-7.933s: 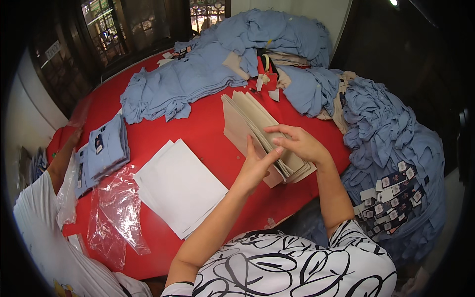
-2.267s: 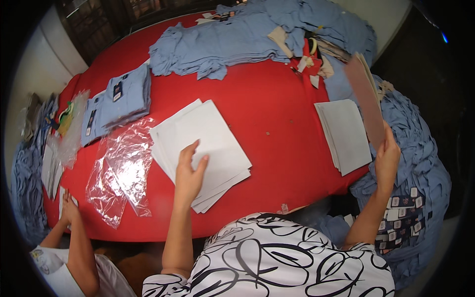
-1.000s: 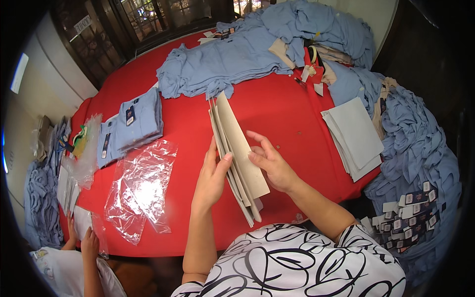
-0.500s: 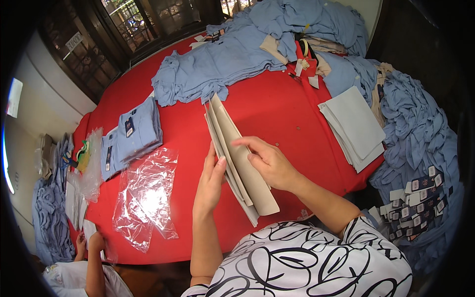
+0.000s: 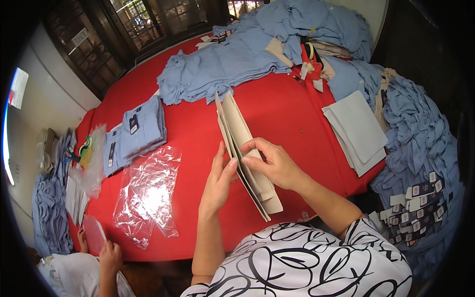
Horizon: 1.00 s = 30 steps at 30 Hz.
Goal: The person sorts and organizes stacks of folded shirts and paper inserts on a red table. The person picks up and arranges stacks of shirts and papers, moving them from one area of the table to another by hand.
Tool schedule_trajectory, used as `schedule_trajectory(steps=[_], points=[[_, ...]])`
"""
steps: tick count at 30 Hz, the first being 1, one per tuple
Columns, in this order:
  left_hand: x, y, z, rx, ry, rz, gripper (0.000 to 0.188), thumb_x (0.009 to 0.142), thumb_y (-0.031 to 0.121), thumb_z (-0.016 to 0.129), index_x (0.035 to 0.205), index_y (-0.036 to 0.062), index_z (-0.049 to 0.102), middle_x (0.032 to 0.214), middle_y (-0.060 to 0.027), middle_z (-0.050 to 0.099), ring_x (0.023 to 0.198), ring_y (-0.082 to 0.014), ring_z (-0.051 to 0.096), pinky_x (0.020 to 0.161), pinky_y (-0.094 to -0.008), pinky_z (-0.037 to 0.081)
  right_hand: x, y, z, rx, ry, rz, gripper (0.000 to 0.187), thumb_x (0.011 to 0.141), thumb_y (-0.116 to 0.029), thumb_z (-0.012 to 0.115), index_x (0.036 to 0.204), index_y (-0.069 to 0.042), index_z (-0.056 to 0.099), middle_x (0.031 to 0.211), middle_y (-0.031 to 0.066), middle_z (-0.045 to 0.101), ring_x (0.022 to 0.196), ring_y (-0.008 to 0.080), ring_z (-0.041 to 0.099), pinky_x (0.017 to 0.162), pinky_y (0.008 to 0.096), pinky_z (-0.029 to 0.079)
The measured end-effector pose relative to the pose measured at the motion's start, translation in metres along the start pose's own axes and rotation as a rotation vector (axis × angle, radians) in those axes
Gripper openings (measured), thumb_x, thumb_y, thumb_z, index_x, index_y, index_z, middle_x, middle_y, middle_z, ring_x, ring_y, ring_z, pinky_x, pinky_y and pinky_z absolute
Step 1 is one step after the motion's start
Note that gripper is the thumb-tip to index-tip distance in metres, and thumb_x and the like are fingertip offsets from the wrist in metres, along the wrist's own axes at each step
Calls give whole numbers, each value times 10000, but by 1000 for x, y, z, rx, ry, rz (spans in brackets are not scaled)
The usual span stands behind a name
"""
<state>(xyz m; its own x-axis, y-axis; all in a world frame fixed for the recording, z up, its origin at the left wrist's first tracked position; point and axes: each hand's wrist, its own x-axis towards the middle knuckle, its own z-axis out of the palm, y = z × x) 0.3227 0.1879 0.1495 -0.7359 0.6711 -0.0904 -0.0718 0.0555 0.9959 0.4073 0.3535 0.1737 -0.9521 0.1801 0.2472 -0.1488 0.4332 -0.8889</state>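
Observation:
Upright on edge over the red table, a few pale cardboard sheets (image 5: 241, 119) stand fanned apart between my hands. My left hand (image 5: 218, 185) supports them from the left, its thumb on the near side of the outer sheet and its fingers behind. From the right, my right hand (image 5: 277, 166) grips the sheets with curled thumb and forefinger, the fingertips reaching into the gap between them. A flat crumpled clear plastic bag (image 5: 148, 198) lies left of my left forearm. Beyond it are folded light-blue shirts (image 5: 143, 126) with dark tags.
A stack of pale sheets (image 5: 357, 131) lies on the right. Blue shirts (image 5: 227, 64) spread across the far side, with a heap (image 5: 420, 123) at right bearing many tags (image 5: 415, 208). At lower left, a co-worker's hands (image 5: 110, 256) hold a translucent packet (image 5: 94, 235).
The cardboard sheets have shifted slightly right and fanned differently. My right forefinger has curled in between them. The co-worker's hands now hold the packet flatter and more open to view.

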Motion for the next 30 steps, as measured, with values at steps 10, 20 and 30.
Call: schedule_trajectory(steps=[10, 20, 30], points=[[1, -5, -2, -69, -30, 0, 747, 966, 401, 451, 1528, 31, 127, 1560, -195, 195, 1387, -338, 325, 1023, -466, 425, 2, -10, -5, 137, -18, 79, 332, 898, -255, 614, 1103, -3, 545, 1036, 159, 586, 926, 233, 618, 809, 352, 465], [1, -2, 3, -97, -45, 7, 707, 984, 414, 431, 1522, 34, 172, 1546, -200, 211, 1399, -340, 301, 1070, -464, 378, 2, -8, -3, 55, -28, 163, 488, 842, -288, 679, 1194, -19, 474, 887, 92, 592, 713, 157, 548, 656, 318, 441], [-7, -24, -81, 584, 437, 113, 590, 906, 296, 641, 1359, -37, 463, 1412, -208, 453, 1343, -322, 401, 1095, -408, 347, -10, 19, -79, 14, -176, 155, 669, 718, 25, 485, 1384, 3, 418, 1325, 145, 537, 1317, 245, 435, 1102, 333, 308]])
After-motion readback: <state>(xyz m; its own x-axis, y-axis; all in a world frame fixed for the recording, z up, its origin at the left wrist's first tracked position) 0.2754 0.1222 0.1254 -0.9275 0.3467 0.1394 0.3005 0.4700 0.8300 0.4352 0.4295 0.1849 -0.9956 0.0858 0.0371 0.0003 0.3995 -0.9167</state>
